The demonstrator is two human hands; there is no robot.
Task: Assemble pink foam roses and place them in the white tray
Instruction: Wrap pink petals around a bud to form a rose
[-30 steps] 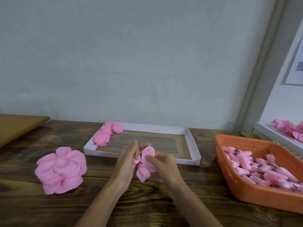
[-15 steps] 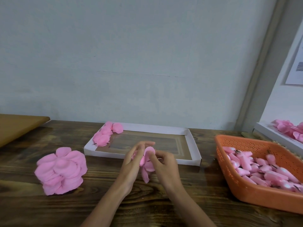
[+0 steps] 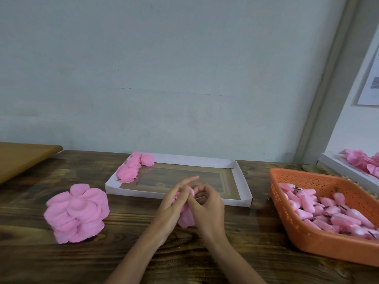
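Note:
A half-formed pink foam rose (image 3: 185, 217) sits between both hands, just in front of the white tray (image 3: 239, 181). My left hand (image 3: 174, 203) wraps round its left side, index finger stretched out over it. My right hand (image 3: 207, 203) pinches the petals from the right with curled fingers. Most of the rose is hidden by the fingers. A few finished pink roses (image 3: 132, 168) lie in the tray's far left corner. A stack of loose pink foam petals (image 3: 77, 209) lies on the table at the left.
An orange perforated basket (image 3: 303, 234) of pink foam buds stands at the right. Behind it, a second white tray (image 3: 336, 167) holds more pink roses. A brown board (image 3: 22, 155) lies at the far left. The wall runs close behind the wooden table (image 3: 143, 251).
The hands have closed tighter round the rose. The petals that stood open a second ago are now folded in and mostly covered by the fingers.

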